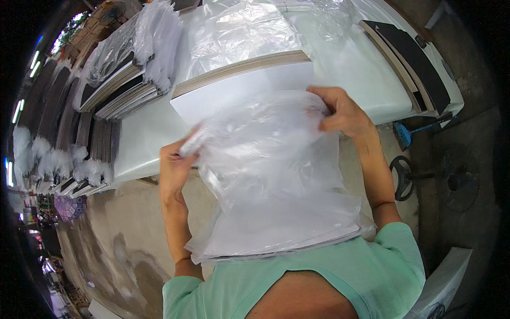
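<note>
From my remote seat I see the plastic bag (271, 154) between left hand (178, 159) and right hand (344, 112), before a stack (244, 85) on the table (135, 151), boards under plastic (125, 101) left, other boards (411, 64) right.

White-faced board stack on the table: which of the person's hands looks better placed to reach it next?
Probably the right hand: it appears beside the right end of the board stack, while the left hand sits lower in view. Both touch the clear plastic.

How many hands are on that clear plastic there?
2. The left hand is at the left side of the clear plastic; the right hand is at its upper right. Some fingertips are blurred or covered, but no other hands show.
</note>
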The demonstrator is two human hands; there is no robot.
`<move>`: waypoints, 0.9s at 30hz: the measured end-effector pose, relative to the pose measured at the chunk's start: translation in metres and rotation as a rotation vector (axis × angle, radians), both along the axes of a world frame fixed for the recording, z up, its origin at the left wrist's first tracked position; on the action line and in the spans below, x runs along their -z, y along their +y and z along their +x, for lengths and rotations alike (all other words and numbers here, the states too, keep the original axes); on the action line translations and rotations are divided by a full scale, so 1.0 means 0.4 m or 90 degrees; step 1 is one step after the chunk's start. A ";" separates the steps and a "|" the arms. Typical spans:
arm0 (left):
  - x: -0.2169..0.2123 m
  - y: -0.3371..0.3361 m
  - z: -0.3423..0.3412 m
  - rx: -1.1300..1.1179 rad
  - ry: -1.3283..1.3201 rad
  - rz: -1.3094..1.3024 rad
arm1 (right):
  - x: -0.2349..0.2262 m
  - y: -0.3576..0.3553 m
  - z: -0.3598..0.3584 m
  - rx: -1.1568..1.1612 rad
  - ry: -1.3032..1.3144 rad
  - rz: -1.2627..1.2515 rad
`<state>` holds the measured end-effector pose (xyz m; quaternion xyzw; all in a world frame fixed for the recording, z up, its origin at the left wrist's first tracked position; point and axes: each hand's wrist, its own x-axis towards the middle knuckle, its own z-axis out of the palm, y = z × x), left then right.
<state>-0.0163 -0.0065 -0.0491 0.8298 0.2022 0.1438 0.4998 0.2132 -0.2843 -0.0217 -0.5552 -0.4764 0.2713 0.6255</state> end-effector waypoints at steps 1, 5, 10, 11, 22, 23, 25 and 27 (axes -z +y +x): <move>-0.011 -0.015 0.011 -0.021 -0.129 -0.005 | -0.010 0.008 -0.009 0.125 -0.104 -0.099; -0.049 -0.104 0.052 -0.147 -0.394 0.091 | -0.016 0.036 -0.025 0.455 -0.383 -0.097; -0.083 -0.101 0.062 -0.265 -0.455 0.236 | -0.011 0.020 -0.108 0.567 -0.496 -0.061; -0.087 -0.094 0.062 -0.254 -0.464 0.232 | -0.018 0.010 -0.117 0.555 -0.491 -0.034; 0.044 0.014 0.013 0.092 -0.199 -0.754 | 0.006 -0.062 -0.009 0.041 0.278 -0.276; 0.105 0.014 -0.004 0.150 -0.213 -0.751 | 0.046 -0.057 -0.005 0.032 0.331 -0.298; 0.228 0.026 -0.061 0.019 -0.122 -0.685 | 0.093 -0.052 -0.063 0.227 0.534 -0.233; 0.358 0.024 -0.124 -0.083 -0.129 -0.731 | 0.140 -0.049 -0.072 0.214 0.650 -0.229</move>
